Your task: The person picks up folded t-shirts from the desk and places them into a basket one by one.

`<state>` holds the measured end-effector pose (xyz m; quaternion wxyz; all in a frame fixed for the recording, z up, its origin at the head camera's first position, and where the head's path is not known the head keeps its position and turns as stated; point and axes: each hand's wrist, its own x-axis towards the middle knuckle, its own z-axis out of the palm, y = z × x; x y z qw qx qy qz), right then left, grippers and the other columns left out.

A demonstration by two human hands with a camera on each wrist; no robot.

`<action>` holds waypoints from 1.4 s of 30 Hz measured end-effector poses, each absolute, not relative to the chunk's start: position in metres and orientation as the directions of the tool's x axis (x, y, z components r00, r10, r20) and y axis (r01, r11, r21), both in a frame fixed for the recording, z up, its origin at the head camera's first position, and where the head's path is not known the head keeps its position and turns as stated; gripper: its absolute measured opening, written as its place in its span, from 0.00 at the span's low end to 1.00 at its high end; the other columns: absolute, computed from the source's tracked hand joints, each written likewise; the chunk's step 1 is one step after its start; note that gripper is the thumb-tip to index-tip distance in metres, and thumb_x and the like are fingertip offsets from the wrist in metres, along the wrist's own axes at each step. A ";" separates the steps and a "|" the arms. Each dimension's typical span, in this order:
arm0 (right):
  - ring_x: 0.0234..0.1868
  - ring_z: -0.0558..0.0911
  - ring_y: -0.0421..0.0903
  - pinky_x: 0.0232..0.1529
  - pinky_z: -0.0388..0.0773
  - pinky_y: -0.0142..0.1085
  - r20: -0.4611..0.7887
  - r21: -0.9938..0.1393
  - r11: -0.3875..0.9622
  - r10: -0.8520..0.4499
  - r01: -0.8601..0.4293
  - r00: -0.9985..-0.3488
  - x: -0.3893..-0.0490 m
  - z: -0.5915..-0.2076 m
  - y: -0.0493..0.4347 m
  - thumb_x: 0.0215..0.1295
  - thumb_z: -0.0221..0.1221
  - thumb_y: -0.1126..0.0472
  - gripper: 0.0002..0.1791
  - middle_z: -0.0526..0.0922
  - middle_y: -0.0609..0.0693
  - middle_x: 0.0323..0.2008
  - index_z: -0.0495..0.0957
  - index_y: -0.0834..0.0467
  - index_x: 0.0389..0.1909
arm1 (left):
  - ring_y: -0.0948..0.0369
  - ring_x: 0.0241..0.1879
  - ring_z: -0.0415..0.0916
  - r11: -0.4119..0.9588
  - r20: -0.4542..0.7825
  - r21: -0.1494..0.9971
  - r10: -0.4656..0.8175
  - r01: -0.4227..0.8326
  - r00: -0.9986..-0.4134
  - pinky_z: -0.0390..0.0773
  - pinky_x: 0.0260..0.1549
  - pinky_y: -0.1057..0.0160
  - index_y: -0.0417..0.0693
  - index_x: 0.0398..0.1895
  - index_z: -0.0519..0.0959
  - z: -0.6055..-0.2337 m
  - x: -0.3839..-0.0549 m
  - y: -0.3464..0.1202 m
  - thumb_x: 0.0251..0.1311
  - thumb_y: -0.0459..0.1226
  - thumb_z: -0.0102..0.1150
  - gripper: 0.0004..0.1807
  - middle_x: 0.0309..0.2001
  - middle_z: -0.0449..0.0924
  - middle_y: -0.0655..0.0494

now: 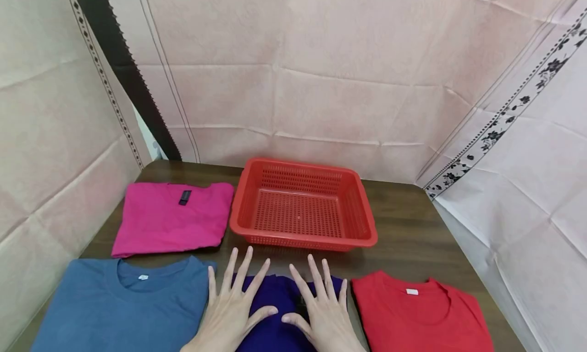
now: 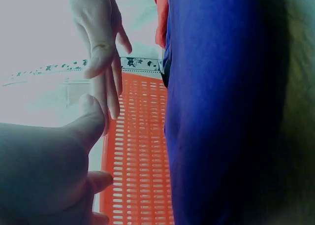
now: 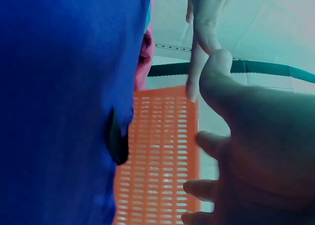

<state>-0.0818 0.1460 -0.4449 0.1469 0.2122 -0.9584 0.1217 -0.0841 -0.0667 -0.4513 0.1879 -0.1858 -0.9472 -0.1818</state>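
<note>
A folded dark blue shirt (image 1: 275, 311) lies at the near middle of the table, partly hidden under both hands. My left hand (image 1: 229, 311) hovers over its left side with straight, spread fingers. Over the right side is my right hand (image 1: 327, 316), its fingers spread the same way. Both wrist views show a gap between the palms and the blue cloth (image 2: 216, 107), and neither hand holds anything. A black tag (image 3: 117, 139) shows at the shirt's neck in the right wrist view. Just beyond the fingertips stands a red plastic basket (image 1: 302, 242) with slotted walls.
A teal-blue folded shirt (image 1: 128, 311) lies on the left, with a folded pink shirt (image 1: 169, 219) behind it. On the right is a folded red shirt (image 1: 422, 311). The brown wooden table (image 1: 403, 224) backs onto hanging pale cloth (image 1: 321, 87), which also runs along both sides.
</note>
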 end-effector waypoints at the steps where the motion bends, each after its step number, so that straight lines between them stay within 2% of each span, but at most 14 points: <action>1: 0.67 0.56 0.60 0.48 0.64 0.73 0.341 -0.191 0.875 -0.366 -0.445 -0.866 -0.083 -0.444 0.147 0.54 0.52 0.33 0.42 0.60 0.57 0.68 0.56 0.41 0.70 | 0.45 0.69 0.42 0.862 0.417 0.288 0.279 0.416 -0.865 0.50 0.54 0.24 0.62 0.70 0.58 -0.451 -0.085 -0.066 0.50 0.62 0.56 0.43 0.73 0.48 0.47; 4: 0.55 0.72 0.52 0.46 0.75 0.56 0.380 -0.221 0.872 -0.336 -0.438 -0.862 -0.086 -0.442 0.152 0.54 0.59 0.40 0.33 0.76 0.51 0.53 0.69 0.43 0.62 | 0.52 0.57 0.65 0.860 0.383 0.351 0.229 0.370 -0.895 0.71 0.50 0.41 0.56 0.59 0.72 -0.449 -0.089 -0.065 0.52 0.57 0.58 0.32 0.59 0.70 0.49; 6: 0.42 0.76 0.42 0.38 0.78 0.43 0.418 -0.225 0.877 -0.308 -0.425 -0.855 -0.087 -0.442 0.159 0.53 0.62 0.45 0.22 0.79 0.43 0.38 0.77 0.44 0.50 | 0.60 0.41 0.74 0.862 0.362 0.396 0.170 0.316 -0.916 0.79 0.33 0.55 0.56 0.46 0.78 -0.447 -0.091 -0.067 0.53 0.54 0.60 0.20 0.43 0.77 0.58; 8: 0.30 0.74 0.35 0.26 0.75 0.35 0.435 -0.230 0.891 -0.265 -0.390 -0.861 -0.087 -0.441 0.168 0.52 0.64 0.48 0.10 0.76 0.36 0.27 0.79 0.43 0.36 | 0.68 0.25 0.71 0.867 0.331 0.431 0.107 0.251 -0.938 0.73 0.17 0.63 0.60 0.34 0.78 -0.445 -0.093 -0.071 0.54 0.51 0.60 0.10 0.30 0.75 0.67; 9: 0.26 0.72 0.32 0.22 0.73 0.34 0.428 -0.236 0.903 -0.235 -0.359 -0.873 -0.086 -0.441 0.174 0.52 0.64 0.48 0.07 0.73 0.34 0.23 0.78 0.42 0.30 | 0.69 0.21 0.69 0.869 0.313 0.443 0.080 0.220 -0.947 0.70 0.13 0.64 0.61 0.29 0.77 -0.445 -0.094 -0.075 0.55 0.51 0.60 0.07 0.26 0.73 0.70; 12: 0.18 0.68 0.32 0.15 0.67 0.34 0.321 -0.265 0.939 -0.129 -0.220 -0.938 -0.083 -0.441 0.194 0.53 0.64 0.48 0.10 0.68 0.33 0.16 0.73 0.42 0.20 | 0.69 0.15 0.63 0.881 0.247 0.454 0.022 0.135 -0.969 0.63 0.10 0.64 0.64 0.22 0.74 -0.443 -0.093 -0.091 0.56 0.49 0.59 0.08 0.19 0.68 0.73; 15: 0.15 0.66 0.38 0.14 0.65 0.37 0.116 -0.259 0.965 -0.018 -0.048 -0.993 -0.080 -0.441 0.215 0.57 0.60 0.46 0.14 0.67 0.38 0.13 0.70 0.44 0.17 | 0.65 0.14 0.63 0.891 0.146 0.450 -0.015 0.053 -0.989 0.62 0.09 0.61 0.63 0.19 0.72 -0.443 -0.091 -0.110 0.57 0.48 0.57 0.11 0.16 0.67 0.68; 19: 0.15 0.66 0.40 0.16 0.65 0.38 -0.100 -0.275 0.958 0.050 0.076 -0.994 -0.079 -0.448 0.236 0.59 0.57 0.46 0.14 0.70 0.41 0.14 0.72 0.47 0.19 | 0.62 0.13 0.63 0.895 -0.022 0.445 -0.035 -0.041 -0.999 0.64 0.11 0.58 0.61 0.18 0.72 -0.447 -0.085 -0.127 0.58 0.48 0.55 0.13 0.13 0.66 0.63; 26: 0.18 0.72 0.38 0.21 0.70 0.36 -0.234 -0.547 0.833 -0.056 0.083 -0.971 -0.081 -0.462 0.239 0.60 0.55 0.41 0.18 0.77 0.42 0.19 0.76 0.53 0.28 | 0.66 0.16 0.68 0.775 -0.223 0.621 0.034 -0.115 -0.974 0.72 0.19 0.59 0.55 0.22 0.78 -0.465 -0.083 -0.115 0.59 0.56 0.50 0.19 0.16 0.75 0.65; 30: 0.20 0.72 0.39 0.23 0.70 0.34 -0.294 -0.739 0.660 -0.136 0.134 -0.946 -0.084 -0.465 0.235 0.63 0.54 0.44 0.19 0.76 0.43 0.20 0.73 0.57 0.31 | 0.63 0.24 0.75 0.640 -0.297 0.746 0.071 -0.185 -0.952 0.77 0.27 0.55 0.46 0.33 0.81 -0.470 -0.085 -0.102 0.59 0.60 0.47 0.28 0.25 0.82 0.58; 32: 0.23 0.73 0.40 0.24 0.71 0.33 -0.348 -0.832 0.513 -0.185 0.212 -0.919 -0.085 -0.466 0.233 0.64 0.53 0.46 0.18 0.75 0.43 0.22 0.70 0.60 0.33 | 0.59 0.30 0.78 0.507 -0.317 0.836 0.129 -0.212 -0.940 0.79 0.31 0.52 0.36 0.44 0.78 -0.472 -0.085 -0.096 0.61 0.59 0.46 0.33 0.32 0.84 0.48; 35: 0.29 0.78 0.42 0.29 0.77 0.34 -0.435 -0.889 0.274 -0.260 0.366 -0.862 -0.087 -0.469 0.230 0.65 0.53 0.50 0.20 0.79 0.44 0.27 0.65 0.64 0.41 | 0.54 0.41 0.77 0.310 -0.308 0.922 0.220 -0.233 -0.926 0.80 0.40 0.48 0.27 0.61 0.62 -0.476 -0.085 -0.088 0.62 0.55 0.49 0.39 0.47 0.79 0.38; 38: 0.39 0.81 0.48 0.39 0.81 0.38 -0.453 -0.890 0.124 -0.340 0.438 -0.824 -0.088 -0.475 0.225 0.66 0.53 0.52 0.30 0.84 0.50 0.39 0.57 0.71 0.56 | 0.53 0.46 0.75 0.198 -0.285 0.951 0.277 -0.236 -0.918 0.78 0.44 0.47 0.29 0.67 0.52 -0.481 -0.085 -0.082 0.60 0.51 0.54 0.43 0.54 0.74 0.36; 42: 0.49 0.78 0.51 0.47 0.79 0.41 -0.407 -0.911 0.106 -0.396 0.400 -0.823 -0.090 -0.478 0.223 0.64 0.55 0.55 0.40 0.79 0.58 0.52 0.48 0.73 0.66 | 0.52 0.50 0.73 0.141 -0.261 0.964 0.348 -0.225 -0.901 0.76 0.48 0.46 0.27 0.67 0.50 -0.484 -0.089 -0.082 0.59 0.48 0.56 0.43 0.56 0.72 0.34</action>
